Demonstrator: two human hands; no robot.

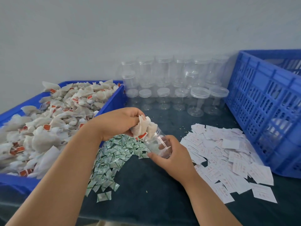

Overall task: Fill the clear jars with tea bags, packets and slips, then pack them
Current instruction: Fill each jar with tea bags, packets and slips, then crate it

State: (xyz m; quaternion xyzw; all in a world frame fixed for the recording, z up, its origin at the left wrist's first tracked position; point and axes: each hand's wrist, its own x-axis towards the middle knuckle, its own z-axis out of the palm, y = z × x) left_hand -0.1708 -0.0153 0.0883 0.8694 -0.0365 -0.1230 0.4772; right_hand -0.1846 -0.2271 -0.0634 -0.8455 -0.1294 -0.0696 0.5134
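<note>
Head view.

- Counter (146, 185), dark green: carrying everything listed.
- Crate (263, 111), blue, slatted: standing at the right, against the wall (97, 38).
- Tray (114, 99), blue: sitting at the left, heaped with tea bags (48, 124) bearing red tags.
- Jars (175, 84), clear: standing stacked in rows at the back, between tray and crate.
- Slips (228, 157), white: lying scattered in front of the crate.
- Packets (114, 154), green and white: lying heaped just beside the tray, below the hands.
- Left hand (117, 123): fingers (136, 114) curling round a bunch (143, 126) of tea bags, holding it at the jar's mouth.
- Right hand (174, 155): fingers (167, 141) and thumb wrapping round the jar (158, 141).
- Jar: being held tilted above the counter, near the packets, with its mouth pointing up towards the left hand.
</note>
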